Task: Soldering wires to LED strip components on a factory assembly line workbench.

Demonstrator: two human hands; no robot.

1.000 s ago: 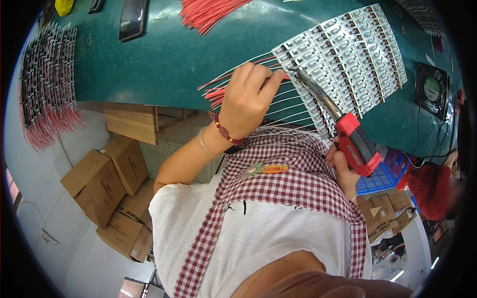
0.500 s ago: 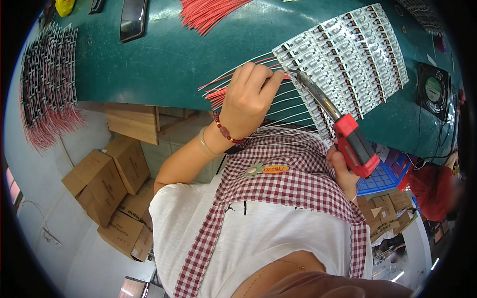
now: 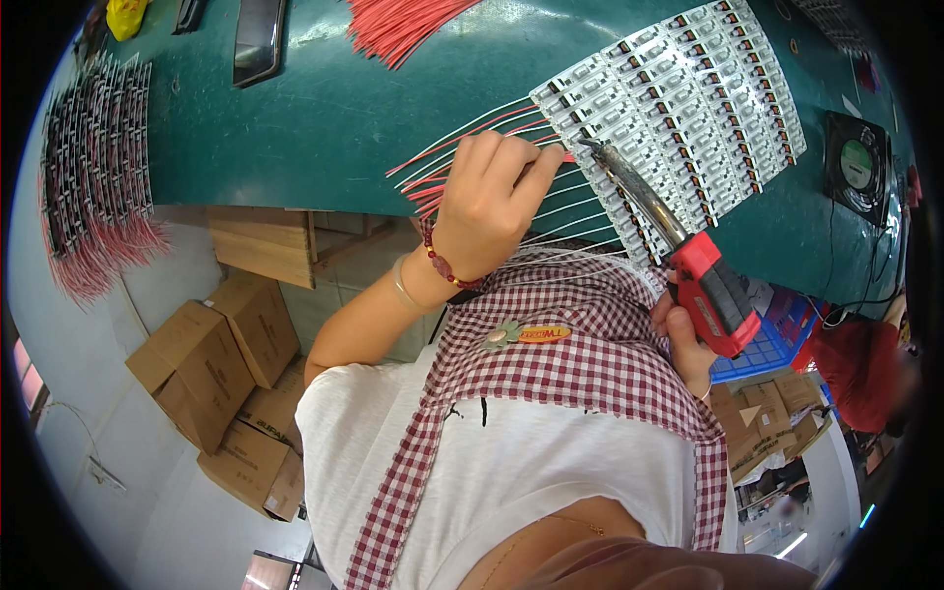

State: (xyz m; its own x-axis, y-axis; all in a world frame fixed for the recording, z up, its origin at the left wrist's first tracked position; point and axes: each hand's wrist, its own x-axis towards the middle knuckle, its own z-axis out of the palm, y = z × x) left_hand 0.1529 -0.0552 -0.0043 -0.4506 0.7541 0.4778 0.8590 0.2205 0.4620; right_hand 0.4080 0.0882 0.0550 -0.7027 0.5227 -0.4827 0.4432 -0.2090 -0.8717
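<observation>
A panel of small white circuit boards (image 3: 678, 93) lies on the green table, with white wires (image 3: 580, 218) and red wires running from its left edge. My left hand (image 3: 489, 202) is closed in a pinch on red wires (image 3: 425, 193), their ends pointing toward that edge. A soldering iron (image 3: 713, 295) with a red and black handle is gripped in my right hand (image 3: 685, 339). Its tip is over the panel's left edge, just right of my left fingertips; whether it touches a board I cannot tell. My left palm hides part of the wires.
A bundle of red wires (image 3: 403, 25) and a phone (image 3: 259, 39) lie at the table's far side. Wired boards (image 3: 93, 172) hang over its left end. A small fan (image 3: 857, 175) stands right, near a blue crate (image 3: 752, 352). Cardboard boxes (image 3: 187, 354) are stacked lower left.
The soldering iron has moved slightly right and back, its tip a little farther from my left fingertips. The panel has shifted slightly left. My left hand keeps its pinch almost in place.
</observation>
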